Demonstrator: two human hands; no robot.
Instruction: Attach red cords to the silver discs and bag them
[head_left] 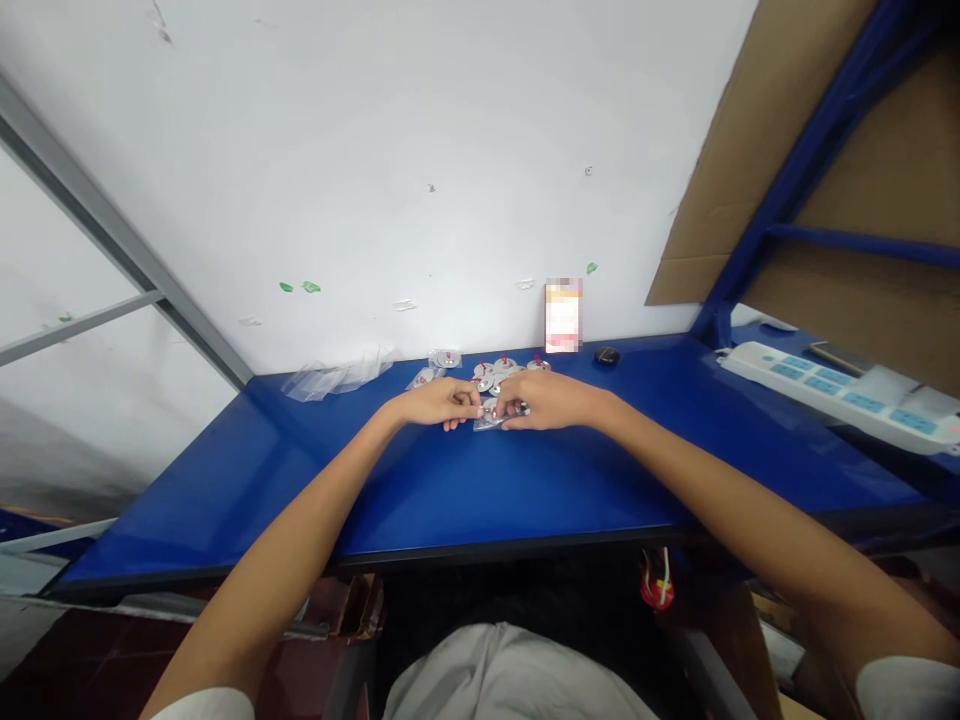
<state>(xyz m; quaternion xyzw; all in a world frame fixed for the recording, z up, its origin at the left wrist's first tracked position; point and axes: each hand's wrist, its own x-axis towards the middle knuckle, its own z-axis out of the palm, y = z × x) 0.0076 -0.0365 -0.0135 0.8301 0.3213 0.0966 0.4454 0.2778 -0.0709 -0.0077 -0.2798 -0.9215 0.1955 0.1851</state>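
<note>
At the middle of the blue table, a small clear plastic bag lies between my hands, with a round silvery disc in or under it. My left hand pinches at the bag's left edge, thumb and forefinger together. Curled over the right side of the same bag, my right hand grips it and hides part of it. Just beyond my fingers is a loose pile of round metal discs with red parts on them. Two bagged discs rest behind my left hand.
Flat clear plastic bags are spread at the back left of the blue table. A lit phone-like screen leans on the wall, a small black object beside it. A white power strip lies at right.
</note>
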